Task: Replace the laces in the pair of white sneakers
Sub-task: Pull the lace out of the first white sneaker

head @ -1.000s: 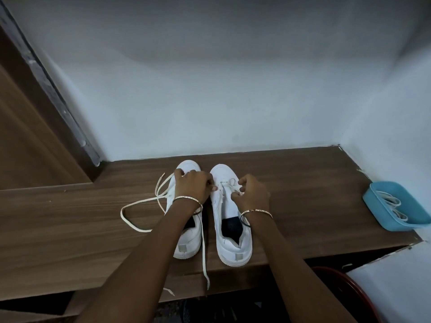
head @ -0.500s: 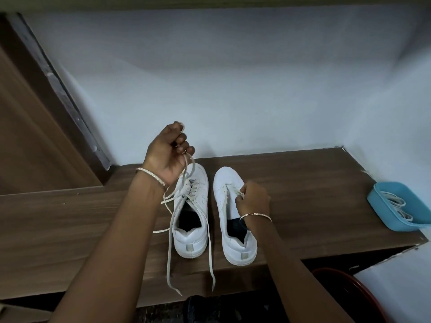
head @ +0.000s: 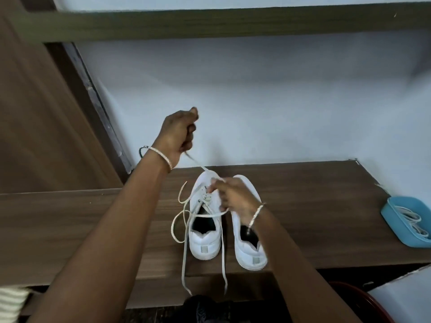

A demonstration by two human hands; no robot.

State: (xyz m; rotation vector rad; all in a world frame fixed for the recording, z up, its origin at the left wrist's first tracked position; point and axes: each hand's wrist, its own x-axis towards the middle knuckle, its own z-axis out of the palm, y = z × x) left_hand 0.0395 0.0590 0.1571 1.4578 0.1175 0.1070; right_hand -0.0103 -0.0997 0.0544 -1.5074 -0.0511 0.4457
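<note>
Two white sneakers stand side by side on the wooden shelf (head: 314, 206), heels toward me. The left sneaker (head: 205, 238) has a loose off-white lace (head: 184, 229) that loops to its left and trails over the shelf's front edge. My left hand (head: 178, 134) is raised above the shelf and grips a stretch of this lace, pulled taut up from the toe. My right hand (head: 233, 197) lies across the front of the right sneaker (head: 250, 250) and pinches the lace at the left sneaker's upper eyelets. The right sneaker's eyelets are hidden by my hand.
A blue tray (head: 394, 220) with white laces (head: 410, 220) in it sits at the shelf's right end. A white wall stands behind, with a higher shelf (head: 233, 22) overhead and a wooden panel (head: 35, 124) on the left. A dark red round object (head: 363, 304) lies below right.
My left hand has risen further, drawing the lace taut out of the left sneaker. My right hand has shifted from the right sneaker's laces to the left sneaker's eyelets.
</note>
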